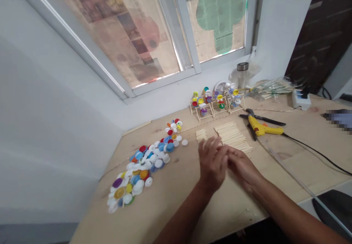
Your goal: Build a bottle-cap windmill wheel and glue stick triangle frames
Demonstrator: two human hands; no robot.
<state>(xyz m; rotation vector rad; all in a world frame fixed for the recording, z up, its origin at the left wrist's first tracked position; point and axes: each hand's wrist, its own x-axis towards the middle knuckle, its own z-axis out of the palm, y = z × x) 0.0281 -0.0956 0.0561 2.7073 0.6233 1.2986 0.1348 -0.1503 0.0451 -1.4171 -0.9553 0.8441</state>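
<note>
My left hand (pixel 213 163) and my right hand (pixel 241 166) meet in front of the sticks, palms facing each other. The left fingers look stretched out and slightly apart, a little blurred by motion; nothing shows in them. Most of the right fingers are hidden behind the left hand, so whatever they may hold cannot be seen. Just beyond lie a row of long wooden sticks (pixel 232 136) and a smaller bunch of short sticks (pixel 201 135). Left of my hands spreads a heap of colourful bottle caps (pixel 148 156), with a flower-like cap wheel (pixel 174 126) at its far end.
Stick frames with cap wheels (pixel 217 103) stand along the wall. A yellow glue gun (pixel 264 127) with a black cord and dark-handled pliers (pixel 271 120) lie at right. Farther back are a glass bottle (pixel 242 75), bagged sticks (pixel 272 89) and a white power socket (pixel 301 99).
</note>
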